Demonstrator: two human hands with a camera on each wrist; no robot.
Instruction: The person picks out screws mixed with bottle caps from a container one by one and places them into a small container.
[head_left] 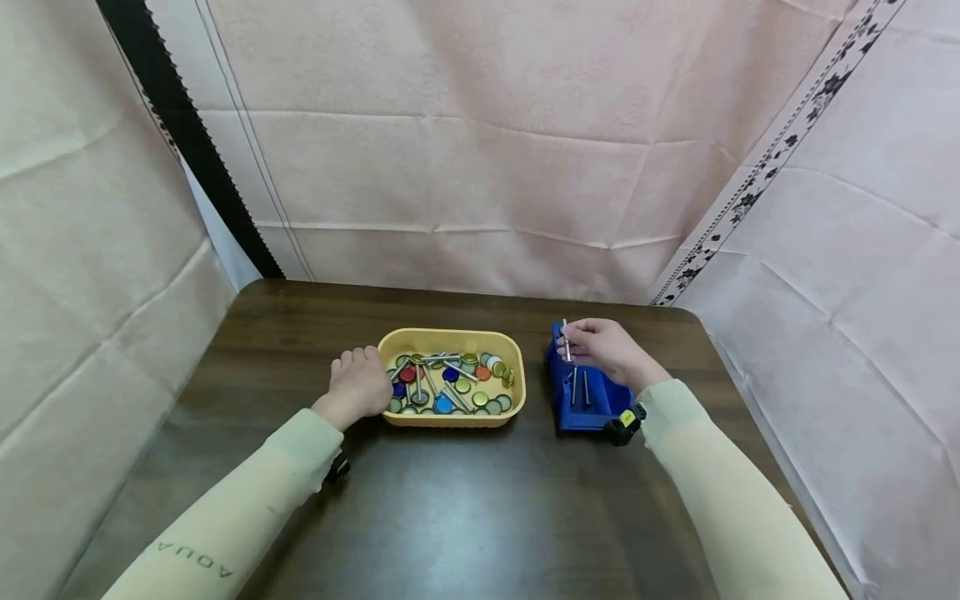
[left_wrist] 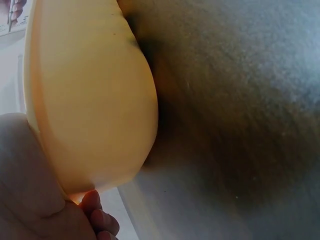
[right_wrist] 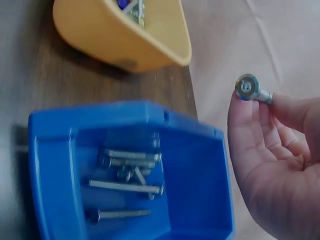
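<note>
My left hand (head_left: 358, 385) grips the left end of a yellow tray (head_left: 450, 422), its thumb side at the rim and fingertips (left_wrist: 102, 220) showing past the end wall in the left wrist view. Bolts and coloured bottle caps (head_left: 443, 405) lie mixed inside the tray. To the right, my right hand (head_left: 609, 348) pinches a metal bolt (right_wrist: 248, 87) between thumb and fingers. That hand is raised above a blue bin (right_wrist: 200, 167), and the bolt's round head faces the right wrist camera. Several bolts (right_wrist: 125, 187) lie at the bottom of the bin.
Both containers stand on a dark brown wooden table (head_left: 465, 508), with a gap between them. Pale cloth (head_left: 465, 175) hangs behind the table and on both sides. A dark wrist camera (head_left: 624, 425) on the right wrist sits near the blue bin's front corner.
</note>
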